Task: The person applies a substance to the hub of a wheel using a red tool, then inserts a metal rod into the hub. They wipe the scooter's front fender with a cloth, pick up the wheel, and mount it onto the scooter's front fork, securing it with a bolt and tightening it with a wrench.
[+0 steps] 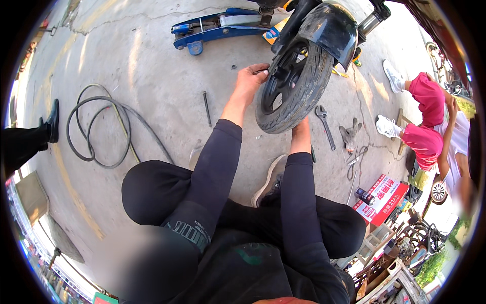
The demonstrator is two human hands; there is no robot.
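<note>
A black scooter front wheel [318, 76] with a worn tyre stands tilted beneath a glossy black fender [331, 31], between the fork legs. My left hand [248, 82] is at the left side of the wheel, close to its hub. Its thumb and fingers pinch a small dark piece that I cannot make out. My right hand [301, 126] reaches behind the tyre on the right; the wheel hides its fingers. A long bolt-like rod [207, 108] lies on the concrete left of my left forearm. To the right of the tyre lies an adjustable wrench [325, 127].
A blue floor jack [217, 31] stands beyond the wheel. A coiled hose [86, 101] lies at left, near another person's dark shoe [52, 120]. Grey gloves [350, 136], a red-and-white box [379, 197] and a can [365, 196] lie at right, near a seated person in red trousers [424, 101].
</note>
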